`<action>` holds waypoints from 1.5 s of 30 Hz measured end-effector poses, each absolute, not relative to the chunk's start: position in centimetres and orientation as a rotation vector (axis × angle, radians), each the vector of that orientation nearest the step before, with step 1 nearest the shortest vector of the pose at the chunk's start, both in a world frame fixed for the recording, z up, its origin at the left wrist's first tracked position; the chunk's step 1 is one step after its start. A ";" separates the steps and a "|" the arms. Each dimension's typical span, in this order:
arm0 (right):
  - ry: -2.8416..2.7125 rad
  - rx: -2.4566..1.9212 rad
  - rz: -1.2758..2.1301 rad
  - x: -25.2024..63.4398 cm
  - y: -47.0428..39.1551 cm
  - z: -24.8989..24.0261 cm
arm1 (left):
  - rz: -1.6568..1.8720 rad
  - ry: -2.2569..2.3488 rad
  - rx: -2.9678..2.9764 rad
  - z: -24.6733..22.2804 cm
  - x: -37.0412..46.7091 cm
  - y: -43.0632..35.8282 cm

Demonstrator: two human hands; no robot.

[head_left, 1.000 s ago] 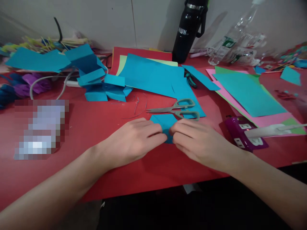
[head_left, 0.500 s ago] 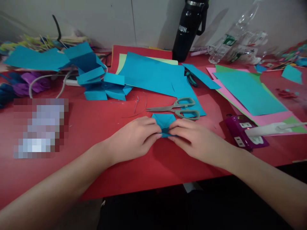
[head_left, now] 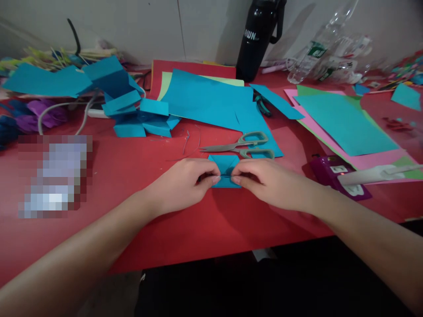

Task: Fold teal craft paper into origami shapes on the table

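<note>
Thumbs that were at the near edge of the small blue paper (head_left: 225,169) half a second ago have moved to its middle, and that edge now lies folded over in a flat strip toward the far side. The left hand (head_left: 188,181) has its thumb and fingers pinched together on the paper's left side, and the right hand (head_left: 271,182) does likewise on the right, the two thumb tips close but apart. The paper sits between the hands on the red table (head_left: 228,224), just on the near side of the scissors (head_left: 228,147), whose handles overlap a corner of a blue sheet (head_left: 211,99). Folded blue pieces (head_left: 124,114) lie farther off to the left. On the right, a white plug (head_left: 366,176) sits in a purple socket block (head_left: 320,169), near a stack of coloured sheets (head_left: 346,123). A black bottle (head_left: 253,44) stands by the wall.
</note>
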State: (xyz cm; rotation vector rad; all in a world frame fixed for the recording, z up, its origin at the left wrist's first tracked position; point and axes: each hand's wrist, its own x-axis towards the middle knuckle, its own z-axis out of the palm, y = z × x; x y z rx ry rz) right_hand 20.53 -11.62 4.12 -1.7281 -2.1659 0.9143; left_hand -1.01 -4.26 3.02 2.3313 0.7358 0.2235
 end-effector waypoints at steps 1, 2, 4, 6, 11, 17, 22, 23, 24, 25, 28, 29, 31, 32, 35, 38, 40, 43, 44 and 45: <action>-2.177 -1.754 0.890 20.4 -11.6 4.2 | 0.221 0.748 2.342 3.0 -0.9 -4.3; -2.193 -1.779 0.858 20.4 -11.6 4.3 | 0.220 0.761 2.349 3.0 -0.8 -4.3; -2.223 -1.828 0.796 20.2 -11.6 4.3 | 0.217 0.792 2.341 2.9 -0.7 -4.2; -2.243 -1.852 0.757 20.2 -11.5 4.2 | 0.219 0.817 2.321 2.9 -0.6 -4.2; -2.236 -1.890 0.755 20.4 -11.4 3.8 | 0.215 0.815 2.333 3.0 -0.6 -4.3; -2.216 -1.926 0.783 20.6 -11.3 3.7 | 0.249 0.778 2.370 3.0 -0.8 -4.5; -2.208 -1.873 0.791 20.9 -11.5 3.2 | 0.269 0.733 2.497 2.7 -0.9 -4.6; -2.203 -1.874 0.791 20.9 -11.5 3.1 | 0.279 0.707 2.547 2.6 -0.9 -4.6; -2.198 -1.876 0.792 21.0 -11.6 3.1 | 0.290 0.675 2.604 2.5 -1.0 -4.6; -2.196 -1.879 0.791 21.0 -11.6 3.1 | 0.296 0.634 2.663 2.4 -1.1 -4.6; -2.220 -1.869 0.786 21.0 -11.7 3.2 | 0.298 0.458 2.808 2.2 -1.3 -4.5; -2.230 -1.866 0.782 21.0 -11.8 3.3 | 0.294 0.394 2.838 2.1 -1.4 -4.4; -2.241 -1.866 0.778 21.1 -11.9 3.4 | 0.261 0.298 2.883 2.1 -1.6 -4.2; -2.245 -1.865 0.782 21.1 -11.9 3.4 | 0.236 0.270 2.906 2.2 -1.7 -4.2; -2.249 -1.837 0.822 21.2 -11.9 3.5 | 0.174 0.256 2.977 2.4 -1.8 -4.1; -2.234 -1.812 0.862 21.2 -11.8 3.5 | 0.158 0.293 3.017 2.6 -1.9 -4.2; -2.232 -1.823 0.839 21.0 -11.7 3.5 | 0.156 0.297 3.026 2.5 -1.9 -4.2; -2.242 -1.863 0.808 20.8 -11.4 3.5 | 0.181 0.278 3.029 2.4 -1.8 -4.1; -2.240 -1.875 0.814 20.8 -11.3 3.5 | 0.194 0.272 3.025 2.3 -1.7 -4.0; -2.235 -1.885 0.827 20.8 -11.3 3.5 | 0.205 0.267 3.017 2.3 -1.7 -4.0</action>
